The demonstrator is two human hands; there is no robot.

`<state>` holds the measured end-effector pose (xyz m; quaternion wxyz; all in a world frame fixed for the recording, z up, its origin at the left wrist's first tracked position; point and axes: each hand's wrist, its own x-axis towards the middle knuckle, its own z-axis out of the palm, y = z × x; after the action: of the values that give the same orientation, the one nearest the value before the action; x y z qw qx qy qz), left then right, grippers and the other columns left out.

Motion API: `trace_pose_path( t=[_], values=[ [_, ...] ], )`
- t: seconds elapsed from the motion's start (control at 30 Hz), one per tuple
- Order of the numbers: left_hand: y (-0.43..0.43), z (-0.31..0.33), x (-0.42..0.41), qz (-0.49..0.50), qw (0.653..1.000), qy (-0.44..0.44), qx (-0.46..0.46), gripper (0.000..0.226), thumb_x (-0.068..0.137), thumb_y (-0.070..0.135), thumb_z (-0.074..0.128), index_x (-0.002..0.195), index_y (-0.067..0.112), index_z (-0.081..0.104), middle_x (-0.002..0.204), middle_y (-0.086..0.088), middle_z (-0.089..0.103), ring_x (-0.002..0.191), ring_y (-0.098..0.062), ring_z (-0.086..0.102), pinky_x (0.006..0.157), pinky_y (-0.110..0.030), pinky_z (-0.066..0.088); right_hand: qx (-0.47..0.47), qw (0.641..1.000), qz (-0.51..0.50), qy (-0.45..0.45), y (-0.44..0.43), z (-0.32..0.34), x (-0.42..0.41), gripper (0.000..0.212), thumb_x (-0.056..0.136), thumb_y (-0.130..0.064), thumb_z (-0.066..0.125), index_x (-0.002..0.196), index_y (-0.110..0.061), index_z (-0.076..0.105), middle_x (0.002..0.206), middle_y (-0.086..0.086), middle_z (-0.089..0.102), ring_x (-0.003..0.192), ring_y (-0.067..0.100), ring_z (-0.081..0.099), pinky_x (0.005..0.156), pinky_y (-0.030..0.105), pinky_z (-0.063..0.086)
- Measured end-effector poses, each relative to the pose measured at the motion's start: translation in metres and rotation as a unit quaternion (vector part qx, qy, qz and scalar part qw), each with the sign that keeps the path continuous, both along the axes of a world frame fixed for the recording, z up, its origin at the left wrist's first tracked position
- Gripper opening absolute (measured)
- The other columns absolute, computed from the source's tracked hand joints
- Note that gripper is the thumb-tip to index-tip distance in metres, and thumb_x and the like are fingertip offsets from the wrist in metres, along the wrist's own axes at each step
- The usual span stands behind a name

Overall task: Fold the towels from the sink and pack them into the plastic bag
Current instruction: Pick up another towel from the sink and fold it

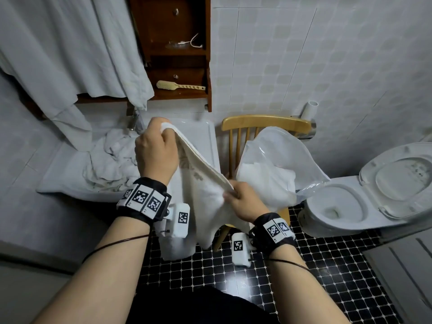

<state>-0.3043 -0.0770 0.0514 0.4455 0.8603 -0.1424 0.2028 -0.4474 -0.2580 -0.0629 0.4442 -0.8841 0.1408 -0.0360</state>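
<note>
While code-tagged left hand [155,153] holds towel [203,185], right hand [247,204] pinches it.

White-tiled walls [304,54], black mosaic floor [327,265]

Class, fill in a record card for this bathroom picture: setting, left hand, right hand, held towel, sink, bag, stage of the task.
setting: bathroom with sink, chair, toilet
left hand: grips a corner of the towel, raised
right hand: pinches the towel's edge, lower, nearer the body
towel: white, stretched between both hands, rest hanging
sink: crumpled towels lie in it
plastic bag: open on the chair, white cloth inside
stage: folding; more towels wait in the sink
</note>
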Motion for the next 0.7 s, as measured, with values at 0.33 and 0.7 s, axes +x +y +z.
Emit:
trace_pose_path(
  t=[0.33, 0.7],
  values=[
    [0.016, 0.008, 0.006, 0.027, 0.999, -0.009, -0.034, 0.029, 0.093, 0.007, 0.045, 0.1, 0.018, 0.071, 0.089, -0.007, 0.073, 0.085, -0.031, 0.061, 0.07, -0.027, 0.034, 0.045, 0.998, -0.031, -0.023, 0.003, -0.01, -0.002, 0.027, 0.076, -0.014, 0.047, 0.096, -0.025, 0.062, 0.076, -0.008, 0.061, 0.073, 0.018, 0.057, 0.068, 0.034, 0.047],
    [0.001, 0.026, 0.004, 0.015, 1.0, 0.001, -0.02, 0.033, 0.092, 0.007, 0.045, 0.094, 0.02, 0.076, 0.087, 0.002, 0.068, 0.086, -0.023, 0.055, 0.07, -0.021, 0.031, 0.022, 0.966, -0.183, -0.181, 0.016, -0.019, -0.003, 0.034, 0.083, 0.01, 0.053, 0.073, -0.02, 0.067, 0.09, -0.005, 0.059, 0.088, 0.011, 0.06, 0.083, 0.029, 0.047]
  ],
)
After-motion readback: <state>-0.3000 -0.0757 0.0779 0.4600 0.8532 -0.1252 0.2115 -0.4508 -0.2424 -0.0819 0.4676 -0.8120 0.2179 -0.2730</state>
